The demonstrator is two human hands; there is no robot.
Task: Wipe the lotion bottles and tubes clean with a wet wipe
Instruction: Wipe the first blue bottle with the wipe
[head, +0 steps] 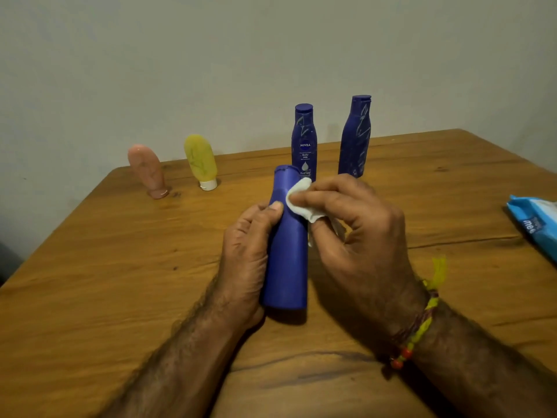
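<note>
**Wiping the blue bottle, shoulder first**

The blue bottle [286, 251] you are cleaning sits tilted over the middle of the table [120, 282], cap end pointing away from you, base toward you. Your left hand [247, 254] is wrapped around its left side, thumb pressed on the upper body. Your right hand [352, 227] pinches the folded wet wipe [301, 197] against the bottle's shoulder, just below the cap.

Judging by its look, the bottle is smooth, stiff plastic, probably light, and it will likely turn slick once damp. Keep your hold around the wide lower body, where the palm gets the most contact, and let the wipe work the narrow neck.

Behind it stand two more blue bottles, one labelled [305, 143] and one streaked with pale smears [355, 137], both upright and apparently not yet wiped. Further left, a yellow tube [200, 159] and a pink tube [147, 170] stand on their caps, well apart from your hands. The pack of wipes [535, 221] lies at the table's right edge.
</note>
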